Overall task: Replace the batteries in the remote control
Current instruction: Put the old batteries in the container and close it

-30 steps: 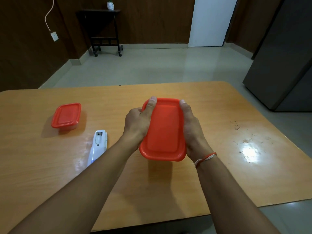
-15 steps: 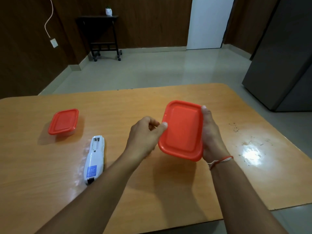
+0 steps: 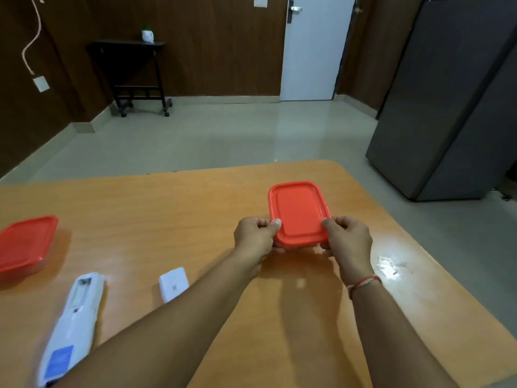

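Two hands (image 3: 254,238) (image 3: 348,239) gripping red box (image 3: 298,212), remote (image 3: 73,320) well left

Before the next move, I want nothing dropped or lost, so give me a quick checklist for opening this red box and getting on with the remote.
1. Both hands on the box: ok. Left hand and right hand pinch the near corners of the held box.
2. Lid off: not ok, it looks shut.
3. Batteries inside: cannot tell, the lid hides the contents.
4. Remote ready: ok, it lies face down on the table with its compartment open.
5. Compartment empty: cannot tell, too blurred.
6. Cover accounted for: ok, it lies beside the remote, apart from it.
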